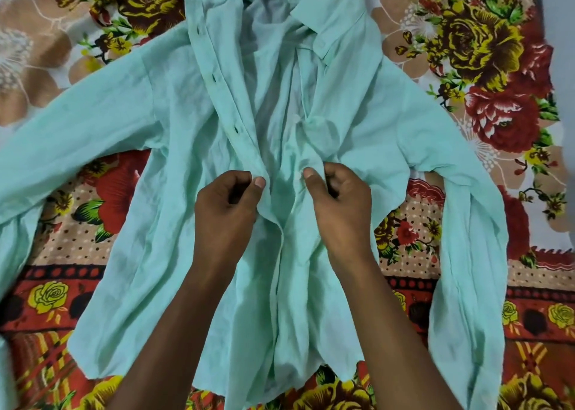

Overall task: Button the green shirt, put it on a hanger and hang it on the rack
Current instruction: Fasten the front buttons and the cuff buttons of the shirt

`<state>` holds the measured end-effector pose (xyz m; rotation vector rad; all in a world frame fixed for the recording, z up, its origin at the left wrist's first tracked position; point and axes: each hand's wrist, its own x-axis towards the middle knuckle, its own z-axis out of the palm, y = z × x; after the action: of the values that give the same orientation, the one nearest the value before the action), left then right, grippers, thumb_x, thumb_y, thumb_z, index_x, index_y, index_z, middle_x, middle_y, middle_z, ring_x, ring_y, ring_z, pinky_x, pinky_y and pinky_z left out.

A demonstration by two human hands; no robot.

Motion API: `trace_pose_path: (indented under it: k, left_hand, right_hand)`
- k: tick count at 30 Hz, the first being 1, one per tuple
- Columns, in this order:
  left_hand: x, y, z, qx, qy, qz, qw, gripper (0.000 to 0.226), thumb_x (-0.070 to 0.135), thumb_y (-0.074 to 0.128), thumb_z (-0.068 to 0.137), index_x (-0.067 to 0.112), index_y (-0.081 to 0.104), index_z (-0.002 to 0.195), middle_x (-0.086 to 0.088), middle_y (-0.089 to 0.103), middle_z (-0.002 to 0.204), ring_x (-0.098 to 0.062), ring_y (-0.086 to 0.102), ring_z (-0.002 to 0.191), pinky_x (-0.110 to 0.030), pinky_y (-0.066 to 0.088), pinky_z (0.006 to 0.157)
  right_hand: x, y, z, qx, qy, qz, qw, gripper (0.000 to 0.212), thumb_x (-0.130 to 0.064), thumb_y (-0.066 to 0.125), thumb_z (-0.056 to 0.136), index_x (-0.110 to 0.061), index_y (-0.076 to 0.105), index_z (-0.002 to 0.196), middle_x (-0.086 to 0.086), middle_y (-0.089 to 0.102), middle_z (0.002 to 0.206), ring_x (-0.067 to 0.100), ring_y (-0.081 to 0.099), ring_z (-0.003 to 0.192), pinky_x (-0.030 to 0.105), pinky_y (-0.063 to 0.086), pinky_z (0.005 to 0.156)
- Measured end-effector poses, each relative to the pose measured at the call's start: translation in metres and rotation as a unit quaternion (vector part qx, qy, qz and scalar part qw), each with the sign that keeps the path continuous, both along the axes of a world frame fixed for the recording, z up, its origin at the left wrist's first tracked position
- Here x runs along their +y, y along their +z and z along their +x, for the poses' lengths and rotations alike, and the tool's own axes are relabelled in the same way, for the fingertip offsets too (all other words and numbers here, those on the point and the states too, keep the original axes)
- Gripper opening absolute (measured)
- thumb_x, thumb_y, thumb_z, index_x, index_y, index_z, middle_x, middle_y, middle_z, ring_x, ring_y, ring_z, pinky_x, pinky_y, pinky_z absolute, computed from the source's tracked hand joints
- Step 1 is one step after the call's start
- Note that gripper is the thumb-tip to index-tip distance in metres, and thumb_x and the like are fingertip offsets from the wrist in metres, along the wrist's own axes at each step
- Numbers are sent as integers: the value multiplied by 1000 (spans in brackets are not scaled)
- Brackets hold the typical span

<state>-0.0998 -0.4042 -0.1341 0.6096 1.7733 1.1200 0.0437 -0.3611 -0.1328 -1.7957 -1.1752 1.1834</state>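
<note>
We see the green shirt (186, 129) spread front-up on the floral bedsheet (466, 51), collar at the far end. Left hand (228, 201) pinches the buttonhole placket mid-chest, right hand (337, 198) pinches the opposite edge; each grip clenched on fabric, front open between them.

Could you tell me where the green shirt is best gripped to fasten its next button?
Grip the green shirt by its two front edges, from the hem side, as the left hand and right hand do: below them the front looks closed, above it gapes.
</note>
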Motion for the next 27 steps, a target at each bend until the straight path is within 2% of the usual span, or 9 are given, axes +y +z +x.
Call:
trace_pose_path:
  k: [2,5,8,11,13,15,19,24,27]
  left_hand:
    - [0,0,2,-3,0,-1,1000,14,25,74,95,13,75,88,-16,68,76,-16,55,63,-32,51,63]
    - [0,-1,5,3,-6,-7,1000,14,23,74,94,13,75,85,8,64,64,-5,55,59,-20,47,62]
    - [0,-4,9,6,-5,-11,1000,14,22,75,94,13,74,83,16,60,60,0,51,54,-11,42,58]
    - [1,-5,12,9,0,-10,1000,15,21,75,93,12,73,82,17,57,57,0,49,52,-10,39,55]
    - [2,-5,12,16,1,-12,1000,13,20,75,93,12,74,82,16,60,60,0,51,54,-10,41,57]
    - [2,-6,13,21,2,-14,1000,12,20,75,93,12,75,85,13,63,65,-1,54,58,-12,43,60]
    - [1,-6,12,14,4,-15,1000,12,22,75,93,14,75,85,10,65,67,-4,56,60,-14,45,61]
    - [2,-2,12,-12,9,-10,1000,11,22,75,93,15,76,86,5,66,67,-6,55,61,-14,45,58]
    - [3,2,14,-26,2,-7,1000,8,21,73,95,16,79,91,-11,76,84,-27,68,75,-17,51,64]
  right_hand:
    - [-1,-4,3,-47,29,-19,998,15,-28,75,95,-20,72,107,-8,78,93,2,73,87,25,59,81]
    - [-6,-5,2,-93,13,31,995,24,-26,79,92,-21,69,113,-14,72,92,1,69,86,17,55,78]
    - [-11,-1,-1,-184,-5,185,965,22,-18,79,91,-14,68,110,-3,66,97,15,62,93,20,49,82]
    - [-14,0,-4,-260,84,290,917,6,-12,76,92,-10,73,96,4,65,92,25,58,92,25,45,85]
    - [-14,-2,-6,-311,163,247,903,8,-19,76,92,-12,76,95,2,68,92,26,57,94,36,50,83]
    - [-14,-5,-7,-357,208,150,898,19,-31,74,93,-17,78,106,0,71,100,26,58,102,43,51,88]
    - [-11,-9,-6,-314,159,139,926,16,-28,71,96,-21,80,106,-3,74,100,22,60,101,40,50,90]
    - [-16,-3,-13,-161,74,156,972,7,-23,75,94,-21,81,98,-11,75,92,15,63,94,26,49,84]
    - [-20,-1,-19,-112,67,126,983,7,-24,74,93,-24,80,96,-16,75,91,8,62,94,28,52,85]
